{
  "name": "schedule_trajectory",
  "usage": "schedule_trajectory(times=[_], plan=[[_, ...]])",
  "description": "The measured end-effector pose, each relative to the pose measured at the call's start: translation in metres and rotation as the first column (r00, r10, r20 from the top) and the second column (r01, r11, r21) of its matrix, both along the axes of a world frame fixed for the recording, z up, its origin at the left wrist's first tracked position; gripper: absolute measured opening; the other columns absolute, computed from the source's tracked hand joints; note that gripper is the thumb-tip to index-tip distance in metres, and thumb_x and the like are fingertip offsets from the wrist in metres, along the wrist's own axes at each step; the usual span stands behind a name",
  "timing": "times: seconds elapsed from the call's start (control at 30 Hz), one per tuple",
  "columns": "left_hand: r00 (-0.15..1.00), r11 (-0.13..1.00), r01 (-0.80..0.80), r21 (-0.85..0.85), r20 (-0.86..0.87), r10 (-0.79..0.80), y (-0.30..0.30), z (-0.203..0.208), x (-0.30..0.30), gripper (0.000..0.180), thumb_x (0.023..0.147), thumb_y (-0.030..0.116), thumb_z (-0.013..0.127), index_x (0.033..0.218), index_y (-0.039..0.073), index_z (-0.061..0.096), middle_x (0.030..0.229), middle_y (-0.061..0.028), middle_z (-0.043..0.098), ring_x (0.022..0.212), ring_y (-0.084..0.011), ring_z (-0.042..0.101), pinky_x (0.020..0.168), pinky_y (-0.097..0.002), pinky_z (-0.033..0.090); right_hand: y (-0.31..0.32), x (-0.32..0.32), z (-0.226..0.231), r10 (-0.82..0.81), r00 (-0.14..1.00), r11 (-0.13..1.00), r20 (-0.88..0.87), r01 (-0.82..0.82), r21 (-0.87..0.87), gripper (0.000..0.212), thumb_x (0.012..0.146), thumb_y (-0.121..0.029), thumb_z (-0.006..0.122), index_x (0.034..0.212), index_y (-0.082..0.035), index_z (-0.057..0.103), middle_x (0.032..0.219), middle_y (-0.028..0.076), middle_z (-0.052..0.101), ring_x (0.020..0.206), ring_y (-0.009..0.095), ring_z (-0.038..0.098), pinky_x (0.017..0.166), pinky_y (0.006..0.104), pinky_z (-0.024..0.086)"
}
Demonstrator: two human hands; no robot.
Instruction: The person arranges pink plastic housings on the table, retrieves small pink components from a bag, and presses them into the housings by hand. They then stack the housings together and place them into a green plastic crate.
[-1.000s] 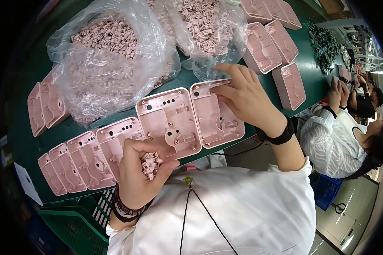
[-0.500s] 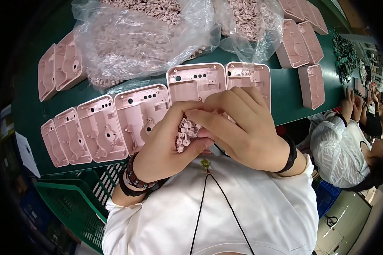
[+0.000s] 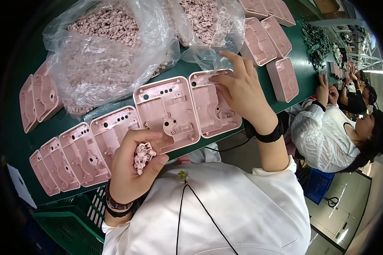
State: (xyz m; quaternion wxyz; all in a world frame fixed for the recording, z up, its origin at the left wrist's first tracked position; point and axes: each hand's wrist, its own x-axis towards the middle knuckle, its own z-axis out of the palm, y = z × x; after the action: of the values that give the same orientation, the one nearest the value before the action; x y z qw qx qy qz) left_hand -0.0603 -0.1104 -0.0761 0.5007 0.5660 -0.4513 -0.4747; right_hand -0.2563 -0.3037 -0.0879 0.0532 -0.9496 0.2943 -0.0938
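At far left, two cases (image 3: 42,91) stand beside the big bag (image 3: 95,72) as they did a moment ago. In front, a row of four smaller-looking cases (image 3: 83,155) is in the same order; it sits differently in view, probably because the head turned.

The left hand (image 3: 130,180) has come away from the right one, half a second after the two met over the heap. Its grip is cupped round a clump of small pink parts (image 3: 143,156), which remain in the palm, just beside the lower edge of the wide case (image 3: 178,112).

The biggest change is the right hand (image 3: 244,91): having left the heap, it is back at the top edge of the end case (image 3: 206,106), about where it was a second ago. Thumb and forefinger meet or nearly meet there; whether that grip pinches a part, I cannot tell. The work thus seems to have shifted from the palm to this case.

Further right, the lone case (image 3: 284,80) rests as before on the table (image 3: 302,72).
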Motion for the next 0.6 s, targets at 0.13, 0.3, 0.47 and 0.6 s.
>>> schedule_trajectory(times=[0.13,0.3,0.47,0.6], plan=[[1.0,1.0,0.024,-0.003,-0.006,-0.024,0.0,-0.001,0.0,0.037,0.078,0.006,0.066,0.109,0.0,0.046,0.075,-0.0029,0.053,0.069,-0.0089,0.05,0.063,-0.0204,0.039,-0.005,-0.002,-0.007,-0.033,0.998,0.995,0.059,0.027,0.096,0.017,0.07,-0.006,0.065,0.087,-0.009,0.065,0.123,0.012,0.043,0.106,0.032,0.042,0.089,0.0379,0.036],[0.984,0.993,-0.084,0.077,-0.152,0.095,0.004,0.001,-0.004,0.043,0.077,0.003,0.065,0.114,0.0,0.042,0.077,-0.0033,0.053,0.071,-0.0096,0.051,0.067,-0.0212,0.04,-0.01,-0.012,-0.006,-0.036,0.992,0.99,0.119,0.019,0.141,0.021,0.071,-0.005,0.064,0.091,-0.009,0.064,0.122,0.012,0.043,0.106,0.03,0.042,0.089,0.0389,0.035],[0.999,0.998,-0.047,-0.046,-0.005,0.046,-0.003,-0.005,-0.004,0.048,0.076,-0.004,0.061,0.117,-0.001,0.037,0.081,-0.0057,0.054,0.077,-0.0125,0.055,0.073,-0.0243,0.042,0.032,0.008,0.034,-0.019,0.977,0.989,0.211,-0.012,0.145,0.024,0.069,-0.003,0.065,0.092,-0.009,0.064,0.118,0.013,0.045,0.104,0.03,0.044,0.088,0.0372,0.035],[0.996,0.997,-0.025,-0.075,0.08,0.031,-0.001,0.0,-0.008,0.047,0.075,-0.007,0.058,0.117,-0.001,0.038,0.088,-0.0079,0.056,0.083,-0.0148,0.056,0.076,-0.026,0.043,0.08,0.037,0.055,0.105,0.944,0.935,0.313,-0.201,0.293,0.024,0.067,-0.004,0.067,0.091,-0.008,0.064,0.111,0.012,0.048,0.098,0.028,0.046,0.083,0.0359,0.037]])
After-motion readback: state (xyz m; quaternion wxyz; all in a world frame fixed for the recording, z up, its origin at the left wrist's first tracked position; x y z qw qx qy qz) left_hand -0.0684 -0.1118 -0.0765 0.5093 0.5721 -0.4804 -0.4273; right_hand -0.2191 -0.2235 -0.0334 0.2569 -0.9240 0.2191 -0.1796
